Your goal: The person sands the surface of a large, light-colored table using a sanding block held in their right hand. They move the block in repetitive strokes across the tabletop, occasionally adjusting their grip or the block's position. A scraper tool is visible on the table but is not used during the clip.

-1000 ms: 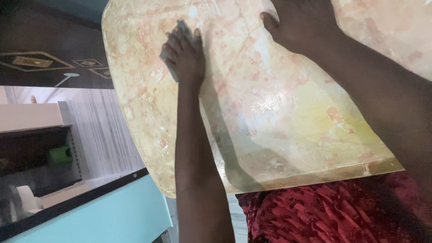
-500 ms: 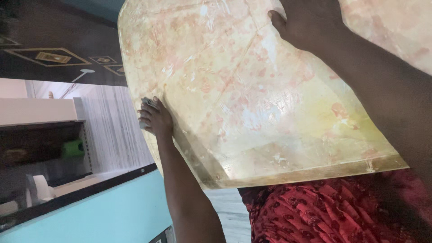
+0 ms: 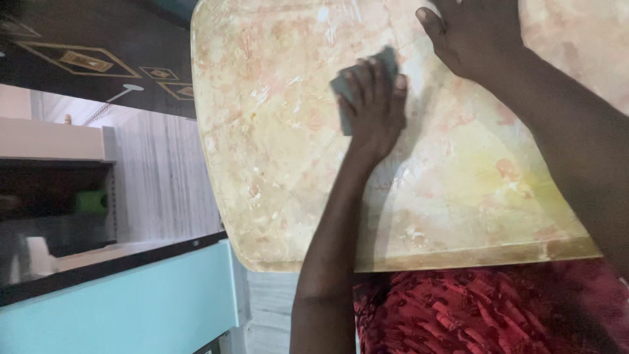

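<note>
Since half a second before, the left hand had travelled from the outer edge of the slab back toward its middle, carrying the grey pad with it; the right hand had stayed near the far end.

The marble-patterned slab, cream mottled with pink and yellow, filled most of the view and lay in front of the person, its near edge just above the red patterned cloth at the lap; it looked stiff, heavy and glossy, likely slippery under a palm, and by that judgement best gripped at its thick rounded edge rather than on the polished face. To the left ran a pale blue panel with a dark shelf behind it, holding a small green object.

The right hand rested flat on the slab, fingers spread and holding nothing, as if steadying it. The left hand pressed down with fingers curled close over the grey pad, a small dark sponge or cloth, soft and light, touching the surface just beside the right hand.
</note>
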